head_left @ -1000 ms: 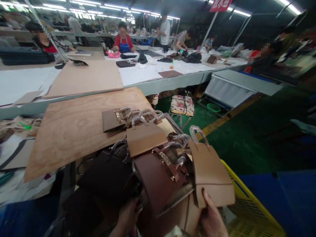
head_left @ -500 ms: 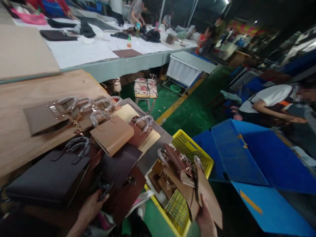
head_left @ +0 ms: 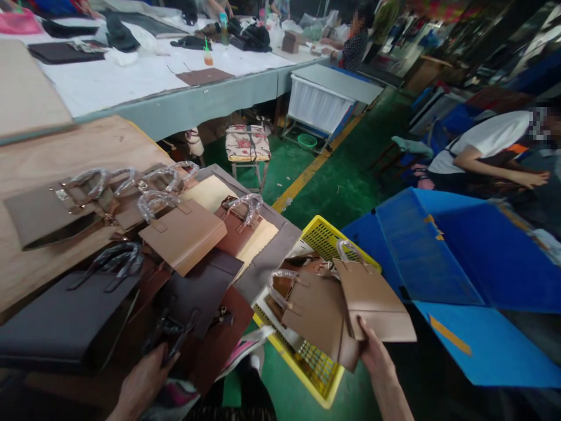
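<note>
Right hand (head_left: 372, 356), at 5 o'clock, grips two flat tan leather handbags (head_left: 346, 304) by their lower edge, thumb on top; they hang over the yellow perforated plastic crate (head_left: 326, 245). Bags: smooth matte panels, stiff, trapezoid, handles wrapped in clear crinkled film. Left hand (head_left: 142, 383), at 7 o'clock, fingers curled on a dark brown bag's handle (head_left: 175, 330); grasp partly cut off. More bags lie overlapped on the plywood surface (head_left: 65, 152). Crate contents are mostly hidden.
</note>
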Demonstrator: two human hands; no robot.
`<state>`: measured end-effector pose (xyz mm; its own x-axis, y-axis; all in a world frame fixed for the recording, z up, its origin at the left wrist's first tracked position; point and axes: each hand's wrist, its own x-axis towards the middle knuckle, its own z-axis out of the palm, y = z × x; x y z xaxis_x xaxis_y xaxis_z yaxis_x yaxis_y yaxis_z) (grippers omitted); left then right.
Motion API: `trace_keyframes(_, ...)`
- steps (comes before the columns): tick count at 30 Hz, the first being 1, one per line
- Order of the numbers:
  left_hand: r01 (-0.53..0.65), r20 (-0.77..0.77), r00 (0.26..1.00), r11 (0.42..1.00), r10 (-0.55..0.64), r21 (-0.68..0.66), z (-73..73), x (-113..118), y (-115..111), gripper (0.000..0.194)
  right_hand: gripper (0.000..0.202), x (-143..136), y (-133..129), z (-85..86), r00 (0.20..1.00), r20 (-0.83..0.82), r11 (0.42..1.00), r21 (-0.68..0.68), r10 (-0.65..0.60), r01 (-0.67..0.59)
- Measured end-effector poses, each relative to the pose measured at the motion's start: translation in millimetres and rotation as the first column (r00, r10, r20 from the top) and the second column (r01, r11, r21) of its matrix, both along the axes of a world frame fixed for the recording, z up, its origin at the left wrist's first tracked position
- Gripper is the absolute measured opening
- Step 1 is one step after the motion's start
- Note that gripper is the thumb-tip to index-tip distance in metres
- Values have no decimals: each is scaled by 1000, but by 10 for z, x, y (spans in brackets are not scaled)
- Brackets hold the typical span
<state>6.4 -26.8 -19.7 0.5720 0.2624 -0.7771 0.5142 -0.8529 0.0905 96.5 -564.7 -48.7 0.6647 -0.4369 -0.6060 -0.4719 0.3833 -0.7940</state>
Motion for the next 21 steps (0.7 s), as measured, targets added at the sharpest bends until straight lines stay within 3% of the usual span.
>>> trace_keyframes(3,9,-9,1000,1000,-8,18,8,14,-26,30,53,-17,-39,45,1000,-5,1000,-23,-6,6)
trace_keyframes(6,9,-17,1000,1000,-8,24,-28,4,-8,31,61,-96,-141,62,999,-25,990,-136,-41,37)
trace_keyframes(10,17,-37,999,1000,-18,-22,-175,-25,81,30,59,-309,-308,50,979,-181,953,-300,-91,33)
trace_keyframes(14,31,-33,999,999,-32,-39,-317,-22,140,30,61,-448,-390,-2,953,-289,940,-342,-95,-10)
trace_keyframes(18,65,-46,997,997,-66,-31,-358,9,136,31,57,-309,-447,-37,943,-327,919,-388,-67,-69)
trace_keyframes(21,48,-36,998,998,-49,-35,-397,0,134,33,51,24,-557,-30,936,-351,859,-479,-2,-178)
